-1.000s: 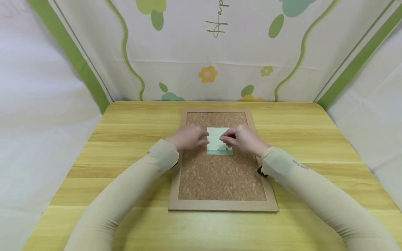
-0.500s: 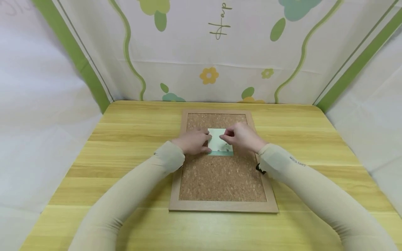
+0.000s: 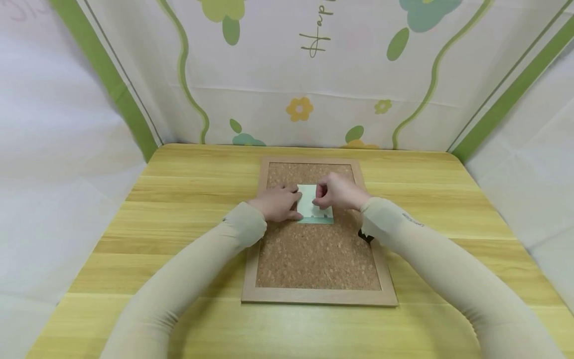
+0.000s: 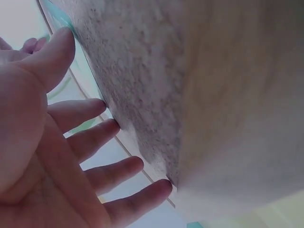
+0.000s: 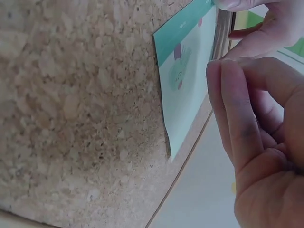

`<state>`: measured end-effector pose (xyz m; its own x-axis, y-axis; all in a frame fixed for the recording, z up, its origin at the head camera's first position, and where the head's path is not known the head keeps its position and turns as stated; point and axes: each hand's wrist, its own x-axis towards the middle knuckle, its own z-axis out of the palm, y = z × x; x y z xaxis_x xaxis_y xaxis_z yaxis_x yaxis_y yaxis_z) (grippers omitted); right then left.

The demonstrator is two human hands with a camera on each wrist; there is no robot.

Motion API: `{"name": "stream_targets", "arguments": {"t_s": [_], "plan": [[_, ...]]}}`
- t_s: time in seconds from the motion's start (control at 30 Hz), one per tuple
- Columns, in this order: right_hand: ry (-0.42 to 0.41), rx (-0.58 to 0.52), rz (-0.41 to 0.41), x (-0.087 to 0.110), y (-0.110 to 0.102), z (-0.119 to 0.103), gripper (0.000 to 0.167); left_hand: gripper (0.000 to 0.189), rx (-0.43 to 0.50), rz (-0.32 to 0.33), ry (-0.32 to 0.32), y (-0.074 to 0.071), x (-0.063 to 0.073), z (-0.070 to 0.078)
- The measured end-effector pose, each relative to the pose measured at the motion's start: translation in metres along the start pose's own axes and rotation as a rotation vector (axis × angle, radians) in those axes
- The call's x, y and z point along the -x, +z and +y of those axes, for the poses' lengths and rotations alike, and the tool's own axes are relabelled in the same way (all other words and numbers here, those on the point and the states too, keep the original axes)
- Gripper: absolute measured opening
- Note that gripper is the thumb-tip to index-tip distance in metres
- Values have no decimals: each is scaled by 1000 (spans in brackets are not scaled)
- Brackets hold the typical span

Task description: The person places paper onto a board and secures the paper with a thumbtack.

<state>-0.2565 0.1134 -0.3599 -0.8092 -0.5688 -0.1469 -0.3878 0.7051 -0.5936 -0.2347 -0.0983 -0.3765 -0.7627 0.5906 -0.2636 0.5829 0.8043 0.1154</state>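
A small pale card with a teal lower band lies on the upper half of a wood-framed cork board. My left hand rests flat at the card's left edge. In the left wrist view its fingers are straight, their tips on the cork, and the thumb is by the teal edge. My right hand hovers over the card's right side with fingers curled and tips pressed together. In the right wrist view that hand is beside the card. Nothing shows between its fingertips.
The board lies in the middle of a light wooden table. A floral cloth backdrop rises behind the table, and white cloth walls close in on both sides. A small black object peeks out under my right sleeve.
My right hand has shifted left and a little farther back, now covering more of the card's right side. My left hand stays at the card's left edge.
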Motion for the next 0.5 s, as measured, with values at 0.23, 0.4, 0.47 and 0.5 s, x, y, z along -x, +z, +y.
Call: {"name": "stream_targets", "arguments": {"t_s": [0.23, 0.4, 0.47, 0.5], "plan": [[86, -67, -25, -7, 3, 3, 13, 70, 26, -52, -65, -2, 2, 2], [100, -85, -66, -11, 4, 3, 13, 78, 33, -71, -92, -2, 3, 2], [96, -101, -92, -13, 4, 2, 11, 78, 33, -73, -96, -1, 3, 2], [96, -111, -106, -14, 4, 2, 10, 78, 34, -74, -98, -1, 2, 2]]}}
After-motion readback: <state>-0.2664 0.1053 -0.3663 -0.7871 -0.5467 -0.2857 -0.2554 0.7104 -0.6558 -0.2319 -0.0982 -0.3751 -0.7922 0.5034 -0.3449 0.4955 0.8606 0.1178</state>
